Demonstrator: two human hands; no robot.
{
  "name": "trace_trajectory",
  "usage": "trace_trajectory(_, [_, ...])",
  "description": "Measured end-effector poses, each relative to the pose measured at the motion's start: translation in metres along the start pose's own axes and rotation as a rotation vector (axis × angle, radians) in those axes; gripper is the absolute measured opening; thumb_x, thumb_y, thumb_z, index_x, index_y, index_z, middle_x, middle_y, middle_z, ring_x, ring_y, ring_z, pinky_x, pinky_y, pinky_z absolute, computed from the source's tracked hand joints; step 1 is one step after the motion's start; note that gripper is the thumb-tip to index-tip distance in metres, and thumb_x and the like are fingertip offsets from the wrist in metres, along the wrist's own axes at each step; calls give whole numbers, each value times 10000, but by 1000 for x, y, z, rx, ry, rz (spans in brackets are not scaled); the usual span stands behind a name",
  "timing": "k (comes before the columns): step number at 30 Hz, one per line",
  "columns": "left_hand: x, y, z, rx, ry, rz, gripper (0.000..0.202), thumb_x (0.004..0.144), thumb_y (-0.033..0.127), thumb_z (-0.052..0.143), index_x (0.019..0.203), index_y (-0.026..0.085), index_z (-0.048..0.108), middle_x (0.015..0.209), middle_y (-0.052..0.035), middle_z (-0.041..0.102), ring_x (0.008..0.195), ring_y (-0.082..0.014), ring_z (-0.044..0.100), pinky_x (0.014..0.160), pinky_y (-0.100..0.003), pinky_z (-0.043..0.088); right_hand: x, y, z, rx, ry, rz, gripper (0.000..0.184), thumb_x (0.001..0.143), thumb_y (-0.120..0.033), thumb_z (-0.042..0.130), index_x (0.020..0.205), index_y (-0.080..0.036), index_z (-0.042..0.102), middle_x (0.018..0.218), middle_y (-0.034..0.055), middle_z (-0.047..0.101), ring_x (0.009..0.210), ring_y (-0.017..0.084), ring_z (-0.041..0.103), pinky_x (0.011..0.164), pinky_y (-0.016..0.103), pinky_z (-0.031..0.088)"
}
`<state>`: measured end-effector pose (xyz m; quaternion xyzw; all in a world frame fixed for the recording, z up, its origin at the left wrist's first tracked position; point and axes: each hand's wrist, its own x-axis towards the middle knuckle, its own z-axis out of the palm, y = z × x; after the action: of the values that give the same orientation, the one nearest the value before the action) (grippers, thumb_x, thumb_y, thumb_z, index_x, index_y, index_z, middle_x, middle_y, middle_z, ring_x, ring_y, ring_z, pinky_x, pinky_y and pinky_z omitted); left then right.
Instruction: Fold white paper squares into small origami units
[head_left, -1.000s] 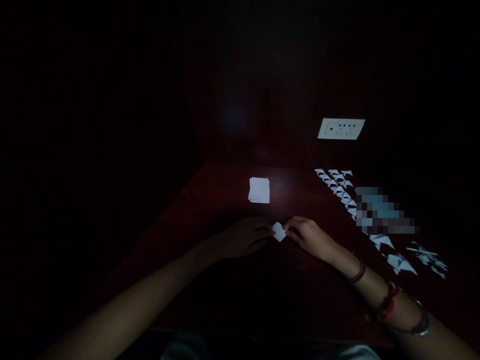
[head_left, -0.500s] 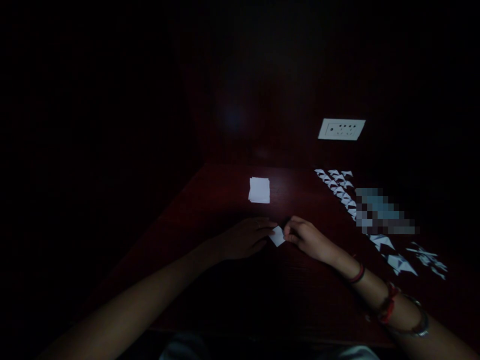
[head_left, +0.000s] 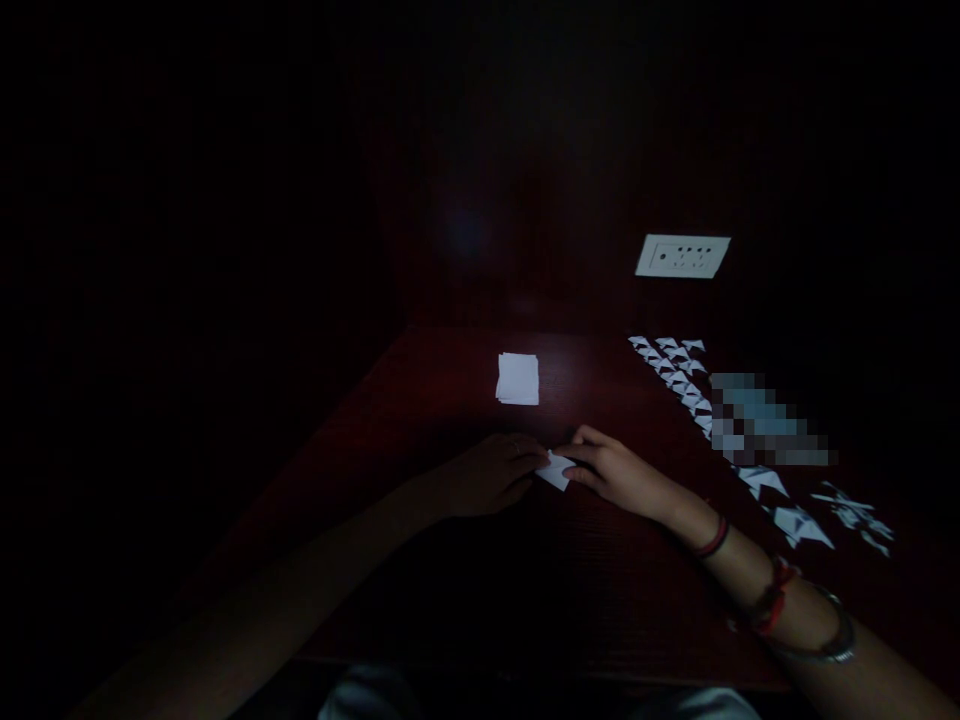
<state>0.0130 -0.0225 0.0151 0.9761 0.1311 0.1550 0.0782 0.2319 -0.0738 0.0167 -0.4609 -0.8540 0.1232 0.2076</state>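
A small white piece of paper lies on the dark red table between my two hands, its upper part folded over. At its left edge, the fingers of my left hand press together on the paper. My right hand grips the paper from the right, with the index finger lying across its top and the thumb at its lower right side. Fingertips cover parts of the paper's edges.
Beyond my hands sits a stack of white paper squares. Rows of folded paper pieces run along the right, with larger folded pieces nearer me and paper scraps beside them. A socket panel is on the wall.
My right hand has shifted slightly left and its index finger now reaches across the paper. The paper's upper part has been folded down. My left hand has barely moved.
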Motion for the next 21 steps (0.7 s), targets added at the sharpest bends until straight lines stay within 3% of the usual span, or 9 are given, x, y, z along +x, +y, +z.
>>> trace_trajectory(8, [2,-2,4,-30,23,-8,361,801,171,455,1161,183,429,1184,-67,457,1103,-192,400,939,-356,320,2,2,-5,-144,-28,-42,273,823,-316,460,1063,-239,564,836,44,497,759,146,520,689,270,416])
trace_trajectory(21, [0,1,4,8,20,-20,344,809,187,451,1152,178,429,1169,-71,466,1069,-188,427,919,-348,332,3,5,-5,-112,-43,-47,268,822,-320,460,1052,-236,570,844,41,508,765,144,535,699,259,430])
